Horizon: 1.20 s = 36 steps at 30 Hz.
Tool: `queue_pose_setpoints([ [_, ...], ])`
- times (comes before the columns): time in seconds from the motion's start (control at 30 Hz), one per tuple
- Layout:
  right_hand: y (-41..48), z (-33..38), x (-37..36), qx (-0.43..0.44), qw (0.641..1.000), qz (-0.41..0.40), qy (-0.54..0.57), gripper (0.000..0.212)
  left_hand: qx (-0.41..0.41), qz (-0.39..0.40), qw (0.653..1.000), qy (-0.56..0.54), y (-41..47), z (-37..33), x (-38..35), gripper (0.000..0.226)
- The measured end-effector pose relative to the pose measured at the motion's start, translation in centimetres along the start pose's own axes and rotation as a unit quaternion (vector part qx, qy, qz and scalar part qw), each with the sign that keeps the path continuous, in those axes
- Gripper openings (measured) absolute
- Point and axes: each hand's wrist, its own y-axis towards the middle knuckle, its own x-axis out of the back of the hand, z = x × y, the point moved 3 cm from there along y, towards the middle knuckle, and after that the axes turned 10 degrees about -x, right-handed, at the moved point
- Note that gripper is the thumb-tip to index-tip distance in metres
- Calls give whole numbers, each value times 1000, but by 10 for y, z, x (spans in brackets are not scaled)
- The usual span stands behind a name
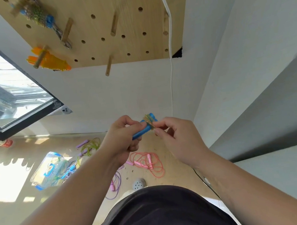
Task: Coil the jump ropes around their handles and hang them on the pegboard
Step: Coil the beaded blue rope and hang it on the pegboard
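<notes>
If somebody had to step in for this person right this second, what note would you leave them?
Left hand grips the blue handles; right hand pinches the cord wound near their far end. Whether the cord's end is tucked in cannot be told.
Done: two bundles hang on the pegboard, a blue one and an orange one.
Left: finish this coil and hang it, perhaps on the free lower peg. Then the pink rope, green rope and purple rope lying loose on the floor, plus whatever is in the clear box.
</notes>
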Motion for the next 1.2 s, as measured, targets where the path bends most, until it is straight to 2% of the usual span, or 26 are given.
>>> queue_pose_setpoints([
  [0.2, -6, -14, 7, -46, 986, 21, 159, 29, 8, 1, 986, -165, -4, -11, -9, 36],
  [0.33, -1, -27, 14, -88, 977, 65, 184, 16, 10, 92, 980, -178, -14, -15, -16, 29],
  [0.4, 5, -30, 21, -85, 981, 116, 127, 19, 22, 157, 975, -154, -19, -13, -17, 29],
  [0.5, 18, -28, 37, -66, 976, 204, -36, 20, 36, 222, 973, -51, -23, -8, -15, 27],
  [0.63, 38, -13, 41, 7, 939, 276, -203, 7, 20, 241, 959, 148, -22, 1, -13, 24],
  [0.7, 44, -6, 34, 33, 923, 285, -258, 10, 3, 229, 943, 241, -17, 3, -13, 23],
  [0.77, 49, -2, 25, 41, 915, 268, -300, 12, -25, 206, 928, 311, -10, 3, -13, 22],
  [0.87, 50, 0, 10, 50, 907, 215, -357, 14, -64, 164, 916, 360, 0, 2, -13, 23],
  [0.93, 47, 1, 5, 50, 922, 163, -348, 18, -84, 116, 922, 359, 5, 3, -10, 25],
  [1.07, 30, 1, 6, 37, 973, 61, -219, 25, -91, 6, 958, 272, 10, 6, -10, 25],
  [1.2, 2, -5, 4, -4, 999, 1, -50, 24, -28, -64, 992, 103, 12, 4, -11, 25],
])
